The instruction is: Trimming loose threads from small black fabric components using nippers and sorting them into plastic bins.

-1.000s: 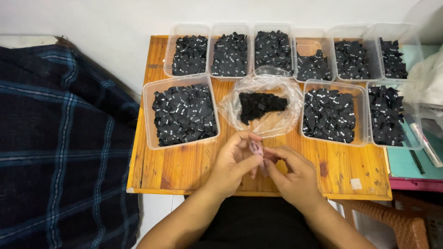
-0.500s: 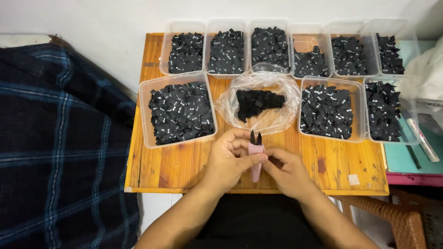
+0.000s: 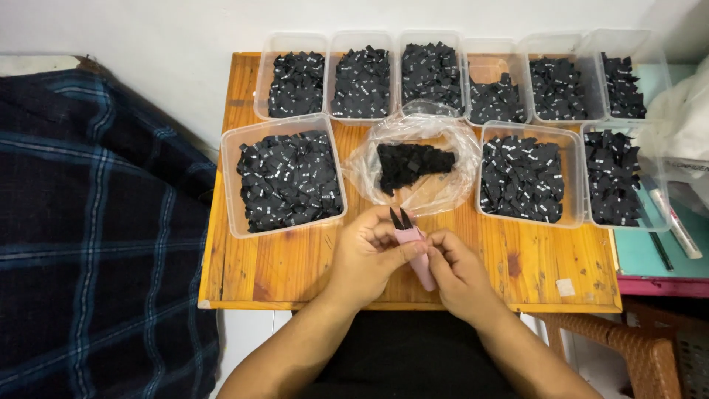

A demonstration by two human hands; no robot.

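— Near the front edge of the wooden table (image 3: 281, 273), your two hands come together. What do you hold there?

— You hold small pink snips (image 3: 412, 244) with dark blades. Your left hand (image 3: 369, 255) has its fingers curled tight around the pink handle. Your right hand (image 3: 458, 273) pinches the lower end of the handle, and its fingers are close together too.

— What is different from a moment ago?

— A second ago the snips were hidden low between your hands, with only a bit of pink showing. Now the dark tips stick up above your thumbs and point at the clear plastic bag (image 3: 413, 166). So the snips are up and ready in your grip.

— Are the blades open?

— A little. The two tips stand just apart, like a small letter V. You have nothing between them that I can see.

— What sits around your hands?

— The bag lies just past the snips, with a pile of small black pieces inside. A big clear tub (image 3: 284, 181) full of black pieces sits to the left of it. Another full tub (image 3: 528, 177) sits to the right. A row of smaller tubs (image 3: 432, 74) lines the far edge, all with black pieces in them.
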